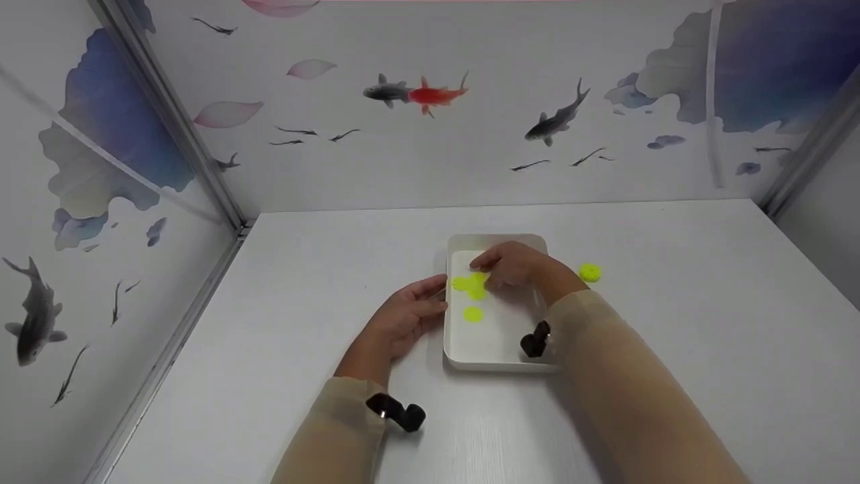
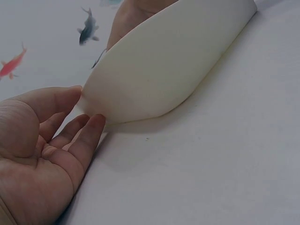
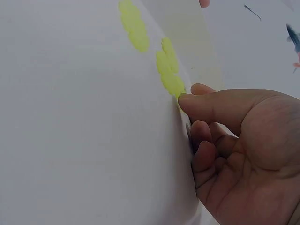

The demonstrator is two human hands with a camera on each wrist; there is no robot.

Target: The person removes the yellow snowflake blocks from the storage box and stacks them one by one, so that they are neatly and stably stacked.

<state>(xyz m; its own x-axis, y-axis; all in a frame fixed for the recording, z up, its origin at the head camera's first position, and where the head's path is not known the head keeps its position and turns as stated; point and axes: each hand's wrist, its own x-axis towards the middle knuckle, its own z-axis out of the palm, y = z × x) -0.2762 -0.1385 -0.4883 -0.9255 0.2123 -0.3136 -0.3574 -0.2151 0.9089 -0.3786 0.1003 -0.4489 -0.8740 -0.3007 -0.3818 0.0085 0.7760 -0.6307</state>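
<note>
A shallow white tray lies on the table, with several flat, bright yellow scalloped discs on its floor. My right hand reaches into the tray from the right. In the right wrist view, its thumb and forefinger pinch the edge of a yellow disc in a cluster, and the other fingers are curled. Outside the tray, my left hand touches the left wall, its fingers fairly straight. The left wrist view shows the fingertips against the outer tray wall.
One yellow disc-like piece sits on the white table right of the tray. Behind the table rises a wall printed with fish. A metal-edged side panel bounds the left.
</note>
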